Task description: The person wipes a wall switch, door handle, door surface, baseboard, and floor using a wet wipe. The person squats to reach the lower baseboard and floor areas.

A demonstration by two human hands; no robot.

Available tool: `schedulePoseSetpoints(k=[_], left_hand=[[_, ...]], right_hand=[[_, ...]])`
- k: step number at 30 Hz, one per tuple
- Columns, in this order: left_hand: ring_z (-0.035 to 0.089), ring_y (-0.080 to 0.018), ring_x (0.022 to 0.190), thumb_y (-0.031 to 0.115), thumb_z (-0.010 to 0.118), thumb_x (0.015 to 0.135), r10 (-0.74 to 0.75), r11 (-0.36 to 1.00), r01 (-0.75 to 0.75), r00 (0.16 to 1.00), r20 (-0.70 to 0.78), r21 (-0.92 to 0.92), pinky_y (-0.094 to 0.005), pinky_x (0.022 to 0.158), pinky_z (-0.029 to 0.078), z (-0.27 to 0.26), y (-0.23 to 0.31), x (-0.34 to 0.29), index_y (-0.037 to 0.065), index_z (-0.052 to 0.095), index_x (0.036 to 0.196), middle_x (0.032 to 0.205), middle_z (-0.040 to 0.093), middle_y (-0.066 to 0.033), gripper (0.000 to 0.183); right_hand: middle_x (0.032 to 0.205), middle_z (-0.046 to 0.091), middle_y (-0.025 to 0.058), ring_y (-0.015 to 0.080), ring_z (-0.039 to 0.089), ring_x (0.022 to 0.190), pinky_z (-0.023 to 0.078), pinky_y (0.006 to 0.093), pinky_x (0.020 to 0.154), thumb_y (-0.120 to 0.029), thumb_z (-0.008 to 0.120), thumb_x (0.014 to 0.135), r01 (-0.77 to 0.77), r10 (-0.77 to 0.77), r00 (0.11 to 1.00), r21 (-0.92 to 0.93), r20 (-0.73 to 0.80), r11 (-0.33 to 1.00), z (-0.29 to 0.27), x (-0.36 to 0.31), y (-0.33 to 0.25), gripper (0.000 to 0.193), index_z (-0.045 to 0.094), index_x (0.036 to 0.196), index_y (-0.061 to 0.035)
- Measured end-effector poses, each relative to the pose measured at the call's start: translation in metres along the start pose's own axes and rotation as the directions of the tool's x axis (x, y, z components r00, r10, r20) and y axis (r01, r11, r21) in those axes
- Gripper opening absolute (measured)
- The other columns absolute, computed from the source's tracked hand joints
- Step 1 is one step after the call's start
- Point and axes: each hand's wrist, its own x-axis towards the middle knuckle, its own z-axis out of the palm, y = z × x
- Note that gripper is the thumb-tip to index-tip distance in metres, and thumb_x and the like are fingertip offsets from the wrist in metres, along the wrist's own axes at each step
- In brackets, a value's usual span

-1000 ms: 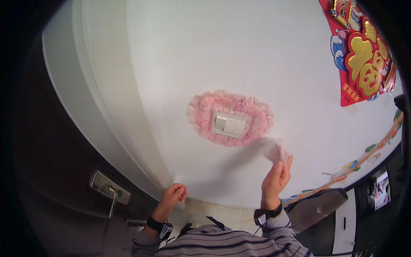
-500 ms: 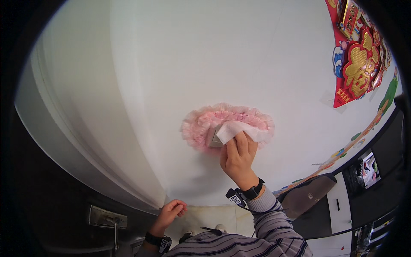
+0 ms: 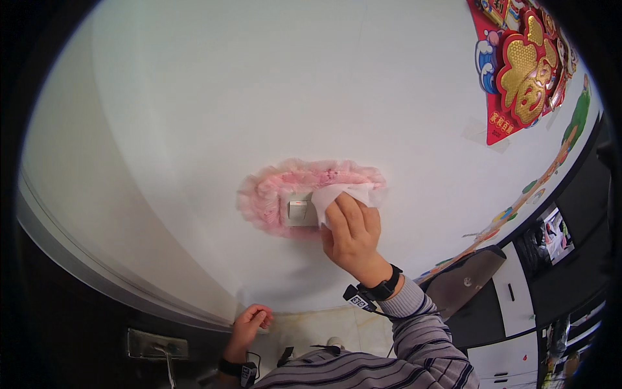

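Note:
My right hand (image 3: 353,227) holds a thin white wipe (image 3: 325,196) against the right part of a light switch on the wall. The hand and wipe cover that part of the switch. To their left, the switch's pale rocker (image 3: 297,211) shows bare. A pink ruffled lace cover (image 3: 262,194) frames the switch, and the wipe overlaps its right side. Low on the left, by the bottom of the wall, my left hand (image 3: 251,322) hangs with its fingers curled in and nothing visible in them.
A white wall (image 3: 272,97) fills the middle. Upper right hangs a red and gold decoration (image 3: 528,71). Lower left is a dark door with a metal handle (image 3: 157,345). On the right stand a brown padded shape (image 3: 470,279) and white drawers (image 3: 515,288).
The wipe now sits further right on the switch, baring more of its left part. The whole view has shifted, so the wall and decoration appear further left. My left hand stays curled.

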Motion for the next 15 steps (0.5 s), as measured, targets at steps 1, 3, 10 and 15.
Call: schedulePoseSetpoints(k=[1,3,10,15], left_hand=[[0.059,-0.0103,0.08,0.013,0.052,0.103,0.004,1.0,-0.004,1.0,-0.01,0.008,-0.0257,0.074,0.049,0.001,0.0,0.0,0.003,0.063,0.111,0.094,0.066,-0.0043,0.017],[0.058,-0.0103,0.08,0.013,0.051,0.103,-0.015,1.0,0.015,1.0,0.0,-0.007,-0.0257,0.074,0.049,0.004,0.001,0.002,0.003,0.062,0.111,0.093,0.066,-0.0042,0.017],[0.058,-0.0105,0.081,0.013,0.051,0.103,-0.001,1.0,0.001,1.0,-0.002,0.005,-0.026,0.074,0.049,0.011,0.004,0.005,0.002,0.062,0.111,0.093,0.066,-0.0038,0.017],[0.058,-0.0102,0.081,0.013,0.05,0.103,0.035,0.999,-0.035,0.999,0.013,0.006,-0.0261,0.074,0.049,0.006,-0.001,0.003,0.002,0.062,0.111,0.094,0.065,-0.0034,0.017]], right_hand=[[0.114,0.063,0.0151,0.0268,0.063,0.091,0.046,0.0365,0.072,-0.002,0.066,0.067,-0.011,0.011,1.0,0.034,0.0,0.999,0.0,0.001,-0.003,0.046,0.066,0.113,-0.0013],[0.114,0.064,0.0144,0.0253,0.064,0.091,0.046,0.0351,0.07,-0.001,0.066,0.068,-0.008,0.007,1.0,0.097,0.01,0.995,0.007,0.007,-0.011,0.046,0.066,0.115,-0.0015],[0.114,0.065,0.0133,0.022,0.065,0.091,0.045,0.0334,0.067,-0.001,0.064,0.072,0.043,-0.042,0.999,0.159,-0.007,0.986,0.028,0.014,-0.017,0.045,0.064,0.118,-0.0013],[0.118,0.064,0.0141,0.0246,0.062,0.09,0.047,0.0339,0.072,-0.004,0.061,0.074,0.006,-0.002,0.999,0.075,-0.05,0.997,0.01,-0.004,0.015,0.045,0.063,0.119,-0.0007]])
